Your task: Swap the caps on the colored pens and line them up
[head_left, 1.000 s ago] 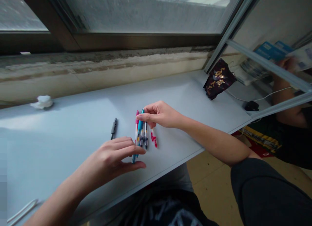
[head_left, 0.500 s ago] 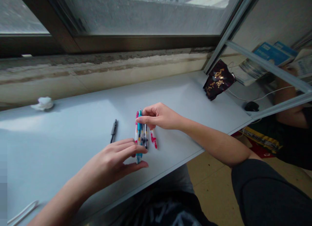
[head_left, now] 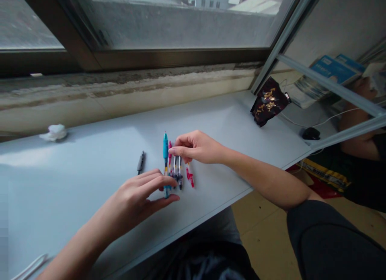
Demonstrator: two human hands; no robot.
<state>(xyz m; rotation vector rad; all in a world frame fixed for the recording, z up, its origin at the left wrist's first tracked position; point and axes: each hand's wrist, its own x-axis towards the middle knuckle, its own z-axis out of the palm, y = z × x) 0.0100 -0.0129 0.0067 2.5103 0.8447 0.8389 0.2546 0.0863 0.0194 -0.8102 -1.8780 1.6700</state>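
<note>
Several pens lie side by side on the pale grey desk [head_left: 90,159]. The teal pen [head_left: 165,148] stands leftmost in the row, beside a pink pen [head_left: 169,148], darker pens [head_left: 177,176] and a red-and-white pen [head_left: 190,177]. My left hand [head_left: 138,193] pinches the lower end of the teal pen between thumb and fingers. My right hand [head_left: 197,147] rests curled over the upper ends of the other pens, fingertips pressing on them. A single dark pen [head_left: 140,161] lies apart to the left.
A crumpled white tissue [head_left: 54,132] sits far left by the window ledge. A dark snack bag [head_left: 268,102] leans at the desk's right end. Beyond a metal frame, a black mouse [head_left: 311,132], cable, and another person's arm [head_left: 358,123] with blue-covered booklets [head_left: 328,71].
The teal pen has slid up and to the left side of the row, guided by my left hand. My right hand stayed on the pens' upper ends.
</note>
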